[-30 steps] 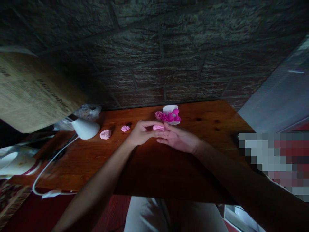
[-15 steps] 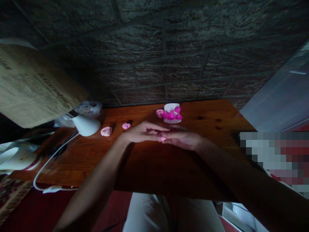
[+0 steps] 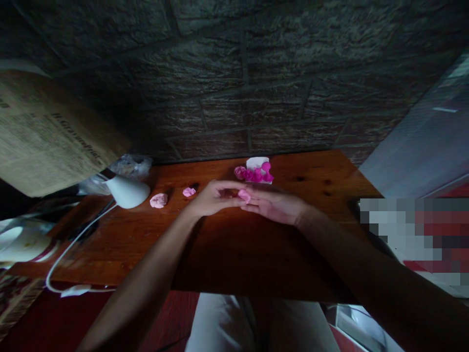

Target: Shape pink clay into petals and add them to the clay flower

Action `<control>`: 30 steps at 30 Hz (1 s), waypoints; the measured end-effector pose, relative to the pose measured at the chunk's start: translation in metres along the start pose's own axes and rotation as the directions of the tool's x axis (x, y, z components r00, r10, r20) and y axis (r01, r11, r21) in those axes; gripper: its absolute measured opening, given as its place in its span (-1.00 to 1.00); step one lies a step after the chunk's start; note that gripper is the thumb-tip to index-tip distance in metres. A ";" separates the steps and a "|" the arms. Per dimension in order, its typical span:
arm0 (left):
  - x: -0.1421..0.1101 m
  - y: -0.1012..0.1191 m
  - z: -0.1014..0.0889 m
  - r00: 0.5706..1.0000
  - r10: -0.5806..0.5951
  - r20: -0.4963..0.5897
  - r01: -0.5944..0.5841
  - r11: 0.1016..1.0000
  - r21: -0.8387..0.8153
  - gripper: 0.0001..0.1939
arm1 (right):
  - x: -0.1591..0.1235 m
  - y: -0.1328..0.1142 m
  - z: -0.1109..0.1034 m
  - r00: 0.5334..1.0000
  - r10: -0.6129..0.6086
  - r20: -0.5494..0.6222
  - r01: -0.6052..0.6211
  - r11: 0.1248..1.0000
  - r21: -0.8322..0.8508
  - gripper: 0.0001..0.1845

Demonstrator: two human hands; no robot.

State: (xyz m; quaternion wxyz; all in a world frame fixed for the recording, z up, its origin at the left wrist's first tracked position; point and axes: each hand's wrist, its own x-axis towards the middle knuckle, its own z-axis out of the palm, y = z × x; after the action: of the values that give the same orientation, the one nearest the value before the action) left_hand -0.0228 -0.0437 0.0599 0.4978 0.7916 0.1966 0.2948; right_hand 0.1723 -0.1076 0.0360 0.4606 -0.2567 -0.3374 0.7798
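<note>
Between my fingertips is a small flattened piece of pink clay [image 3: 244, 196]. My left hand [image 3: 216, 198] pinches it from the left, thumb below and fingers above. My right hand [image 3: 278, 205] meets it from the right, its fingers stretched together against the piece and partly overlapping the left fingertips. Both hands are just above the wooden table [image 3: 234, 254]. Behind them, a white pad [image 3: 257, 163] carries bright magenta petal-like pieces [image 3: 257, 175], with a ruffled pink flower shape [image 3: 240, 172] at its left edge. Two lumps of pink clay, a larger one [image 3: 159, 200] and a smaller one [image 3: 189, 192], lie to the left.
A white lamp-like cone [image 3: 130, 190] with a white cable [image 3: 69, 249] stands at the left, below a printed paper shade [image 3: 54, 132]. A clear plastic bag [image 3: 136, 166] lies behind it. A white cup [image 3: 24, 243] is farther left. A stone-patterned wall [image 3: 220, 107] borders the table's back.
The fingers have shifted around the pink clay, which now shows as a wider, flat piece. My right thumb no longer covers it. The view has moved slightly.
</note>
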 end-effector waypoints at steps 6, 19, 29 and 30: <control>0.000 -0.009 0.005 0.999 0.003 0.049 -0.006 0.999 0.049 -0.59 | 0.000 0.004 0.000 1.000 -0.007 -0.003 0.007 1.000 0.027 -0.69; 0.006 -0.004 0.011 0.982 0.030 -0.185 -0.034 0.999 -0.019 -0.58 | 0.000 0.002 0.007 0.999 -0.036 -0.008 0.037 0.996 0.081 -0.66; 0.007 -0.009 0.025 0.954 -0.020 -0.299 0.005 0.999 -0.050 -0.51 | 0.001 0.007 0.014 0.976 -0.177 -0.127 0.182 0.983 0.027 -0.52; 0.006 -0.008 0.026 0.956 -0.023 -0.293 0.009 0.999 -0.049 -0.50 | 0.002 0.008 0.014 0.973 -0.190 -0.128 0.194 0.981 0.020 -0.56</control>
State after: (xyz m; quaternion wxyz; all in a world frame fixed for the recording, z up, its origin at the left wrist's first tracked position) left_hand -0.0012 -0.0542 0.0455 0.4841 0.7255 0.2676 0.4095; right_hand 0.1573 -0.1131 0.0384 0.5582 -0.2638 -0.3185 0.7193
